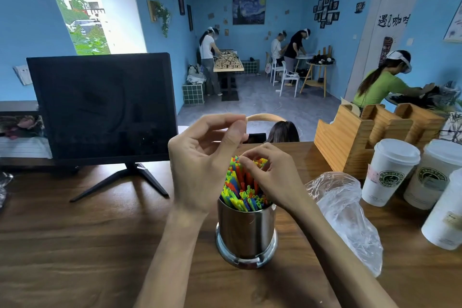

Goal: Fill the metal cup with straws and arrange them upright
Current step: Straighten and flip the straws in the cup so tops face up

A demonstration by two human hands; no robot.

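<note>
Shiny metal cup (246,232) on brown wooden surface (75,245), packed with colourful plastic straws (241,192). Right hand (272,177) fingers pinching straw tips; left hand (202,157) fingers loosely curled, empty.

Yellow, green, blue, orange and red straws (241,189) in a shiny silver metal cup (246,232) at lower centre. Dark brown wood-grain table (75,245) below. Black monitor (102,105) at left. White paper cups (388,170) with green round logos at right, behind a clear plastic bag (347,217). Pale wooden holder (350,137) at right; sky-blue walls (30,20) at upper left.
</note>
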